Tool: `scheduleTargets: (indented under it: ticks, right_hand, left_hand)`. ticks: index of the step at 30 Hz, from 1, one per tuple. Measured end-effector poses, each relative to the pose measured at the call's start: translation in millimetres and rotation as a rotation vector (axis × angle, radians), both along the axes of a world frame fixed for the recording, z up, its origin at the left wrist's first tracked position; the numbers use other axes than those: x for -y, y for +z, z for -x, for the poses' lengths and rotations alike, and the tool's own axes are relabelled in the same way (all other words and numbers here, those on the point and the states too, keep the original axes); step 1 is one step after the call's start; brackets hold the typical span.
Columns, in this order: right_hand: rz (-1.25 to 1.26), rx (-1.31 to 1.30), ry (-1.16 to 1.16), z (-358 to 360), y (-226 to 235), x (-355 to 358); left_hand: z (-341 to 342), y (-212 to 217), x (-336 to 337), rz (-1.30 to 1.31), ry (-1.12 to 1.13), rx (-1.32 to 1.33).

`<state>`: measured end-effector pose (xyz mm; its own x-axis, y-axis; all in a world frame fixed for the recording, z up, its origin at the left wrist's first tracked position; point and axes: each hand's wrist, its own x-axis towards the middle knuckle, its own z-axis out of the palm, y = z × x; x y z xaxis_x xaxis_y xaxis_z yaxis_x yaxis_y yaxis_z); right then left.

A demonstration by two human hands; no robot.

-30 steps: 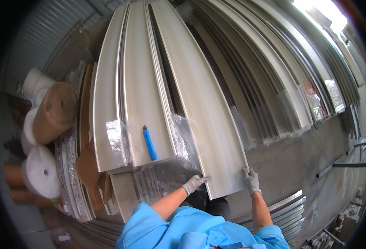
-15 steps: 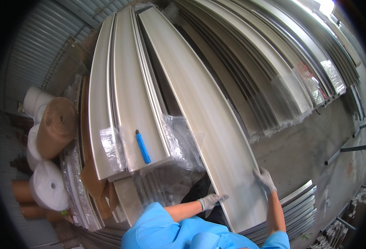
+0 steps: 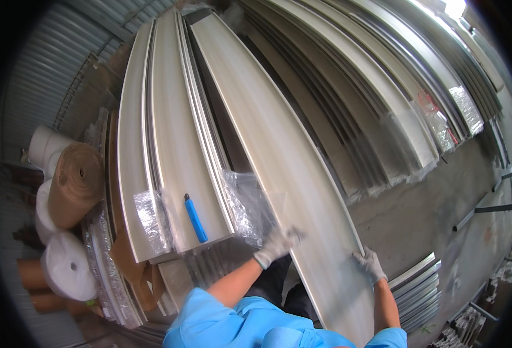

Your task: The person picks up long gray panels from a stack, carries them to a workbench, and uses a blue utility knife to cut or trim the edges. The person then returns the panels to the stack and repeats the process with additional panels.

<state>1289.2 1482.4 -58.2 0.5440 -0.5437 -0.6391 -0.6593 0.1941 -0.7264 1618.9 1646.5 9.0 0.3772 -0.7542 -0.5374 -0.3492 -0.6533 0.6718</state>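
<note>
At centre, we saw the long panel lying apart from the neighbouring panels at frame left but unreleased, right hand clasping its edge, left hand touching, grip indeterminable.

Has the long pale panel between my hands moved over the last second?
Yes, toward you: judged against the neighbouring panel just to its left, the long pale panel now extends farther past that panel's near end.

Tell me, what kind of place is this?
It's probably a workshop or warehouse for building materials. You can see rows of long, pale panels, a big brown wrapping roll and a fluffy-looking white roll on the left.
</note>
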Motion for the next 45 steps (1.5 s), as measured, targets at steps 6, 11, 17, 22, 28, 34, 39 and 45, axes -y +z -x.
scheduleTargets:
  ticks: [6, 11, 17, 22, 28, 34, 39, 45]
  right_hand:
    - [-0.11, -0.043, 0.054, 82, 7, -48]
    - [-0.296, -0.161, -0.093, 107, 14, -69]
    - [-0.053, -0.076, 0.022, -16, 1, -15]
    - [0.216, 0.008, 0.011, -133, -40, 28]
    - [0.066, -0.136, 0.065, -98, -41, 21]
    - [-0.081, -0.059, 0.05, -21, 0, -10]
    - [-0.124, -0.059, -0.017, 28, 40, -36]
    - [-0.17, -0.082, -0.108, 32, 56, -54]
  left_hand:
    - [-121, -30, 96, 0.071, 0.952, 0.55]
    - [-187, -70, 93, 0.004, 1.082, 0.316]
    - [-199, -85, 84, -0.103, 0.885, 0.382]
    - [-199, -65, 90, -0.094, 0.929, 0.277]
    - [-211, -37, 93, -0.081, 0.968, 0.119]
    - [-218, -46, 96, -0.081, 0.982, 0.012]
    - [-201, -62, 88, -0.054, 0.936, 0.164]
    - [-186, -75, 81, -0.07, 0.895, 0.289]
